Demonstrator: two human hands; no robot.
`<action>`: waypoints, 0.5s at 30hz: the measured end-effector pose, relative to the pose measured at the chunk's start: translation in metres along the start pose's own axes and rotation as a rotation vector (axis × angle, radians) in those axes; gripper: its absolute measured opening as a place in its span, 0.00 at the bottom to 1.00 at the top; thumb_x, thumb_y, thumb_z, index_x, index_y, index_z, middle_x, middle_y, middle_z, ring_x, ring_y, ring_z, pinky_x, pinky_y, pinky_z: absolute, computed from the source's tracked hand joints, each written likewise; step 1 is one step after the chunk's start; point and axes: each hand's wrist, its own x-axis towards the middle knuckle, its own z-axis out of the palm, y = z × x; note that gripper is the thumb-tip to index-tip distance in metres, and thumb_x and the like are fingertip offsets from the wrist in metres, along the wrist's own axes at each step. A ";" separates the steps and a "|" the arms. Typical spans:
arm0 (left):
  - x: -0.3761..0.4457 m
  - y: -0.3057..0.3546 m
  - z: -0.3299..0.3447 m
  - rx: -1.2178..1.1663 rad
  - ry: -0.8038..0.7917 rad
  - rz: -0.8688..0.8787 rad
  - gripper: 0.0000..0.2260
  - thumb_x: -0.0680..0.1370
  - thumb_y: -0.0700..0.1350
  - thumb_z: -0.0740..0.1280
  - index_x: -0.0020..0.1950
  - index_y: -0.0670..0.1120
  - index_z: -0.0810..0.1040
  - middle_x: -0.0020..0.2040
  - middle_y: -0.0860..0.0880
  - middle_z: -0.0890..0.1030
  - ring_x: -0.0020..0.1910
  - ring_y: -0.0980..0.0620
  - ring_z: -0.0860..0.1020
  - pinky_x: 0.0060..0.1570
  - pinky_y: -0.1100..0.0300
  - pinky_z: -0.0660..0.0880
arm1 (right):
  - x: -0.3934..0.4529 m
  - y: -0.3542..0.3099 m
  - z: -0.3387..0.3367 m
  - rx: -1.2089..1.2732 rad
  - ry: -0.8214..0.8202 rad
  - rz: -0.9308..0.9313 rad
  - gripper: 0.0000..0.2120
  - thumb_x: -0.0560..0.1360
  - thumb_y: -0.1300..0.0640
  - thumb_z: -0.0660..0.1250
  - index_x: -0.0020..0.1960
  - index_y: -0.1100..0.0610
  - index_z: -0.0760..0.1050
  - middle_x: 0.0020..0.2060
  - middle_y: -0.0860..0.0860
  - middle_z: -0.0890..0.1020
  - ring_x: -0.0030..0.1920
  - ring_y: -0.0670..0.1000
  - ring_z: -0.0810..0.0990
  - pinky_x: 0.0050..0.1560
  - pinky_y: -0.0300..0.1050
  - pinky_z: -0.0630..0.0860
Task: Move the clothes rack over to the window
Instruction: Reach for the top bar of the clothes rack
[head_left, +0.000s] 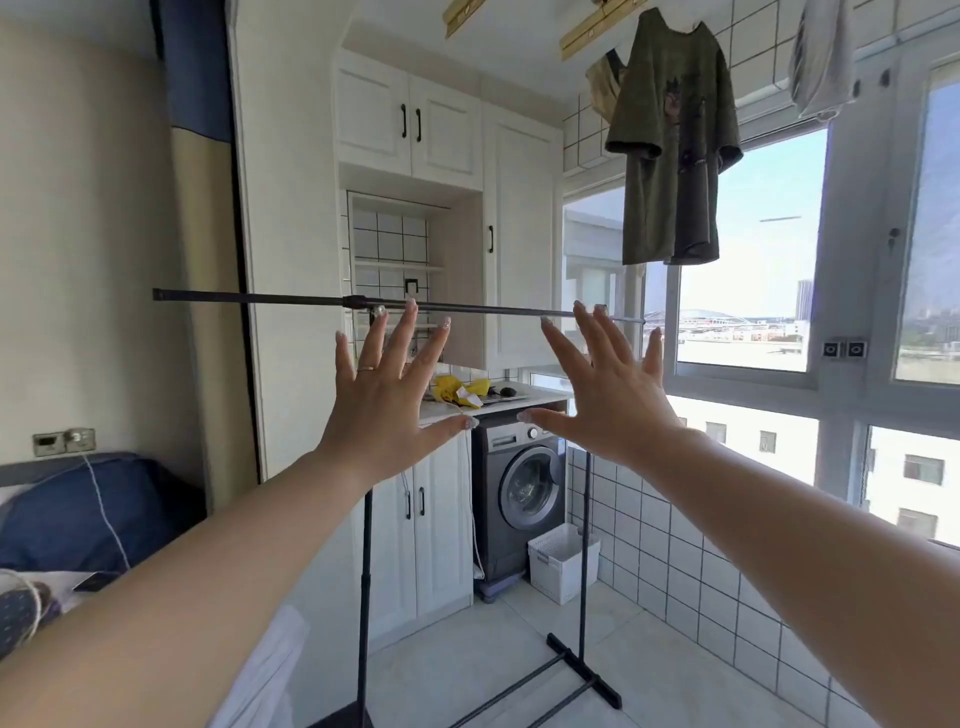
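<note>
A black metal clothes rack (260, 298) stands in front of me, its long top bar level at hand height, two thin uprights running down to black feet on the tiled floor. My left hand (387, 395) is raised with fingers spread, just below the bar near its middle joint, holding nothing. My right hand (605, 400) is also spread open, fingertips at the bar's right part, not gripping it. The window (753, 249) fills the right wall, bright with daylight.
A grey washing machine (522, 486) sits under a counter ahead, a white basket (563, 561) beside it. White cabinets (410, 124) rise behind. A green shirt (672, 140) hangs overhead near the window. A bed with blue pillow (88, 512) lies at left.
</note>
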 end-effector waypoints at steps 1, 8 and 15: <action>0.001 0.000 0.005 -0.007 -0.021 0.005 0.41 0.68 0.73 0.50 0.75 0.56 0.42 0.78 0.45 0.45 0.76 0.40 0.45 0.69 0.34 0.43 | 0.001 0.000 0.004 -0.021 0.005 0.005 0.45 0.68 0.27 0.53 0.75 0.44 0.35 0.77 0.52 0.39 0.76 0.54 0.36 0.70 0.71 0.38; 0.017 -0.002 0.065 -0.023 -0.014 0.051 0.41 0.68 0.73 0.50 0.74 0.57 0.41 0.78 0.46 0.45 0.76 0.40 0.46 0.68 0.34 0.43 | 0.013 0.023 0.050 -0.082 -0.004 0.051 0.45 0.68 0.26 0.52 0.74 0.43 0.33 0.76 0.52 0.36 0.76 0.54 0.35 0.70 0.72 0.37; 0.060 0.015 0.136 -0.083 -0.036 0.064 0.42 0.67 0.74 0.48 0.74 0.56 0.39 0.78 0.47 0.43 0.76 0.41 0.44 0.69 0.35 0.42 | 0.042 0.074 0.099 -0.094 -0.006 0.094 0.45 0.68 0.27 0.55 0.75 0.43 0.35 0.77 0.52 0.38 0.76 0.53 0.36 0.70 0.72 0.37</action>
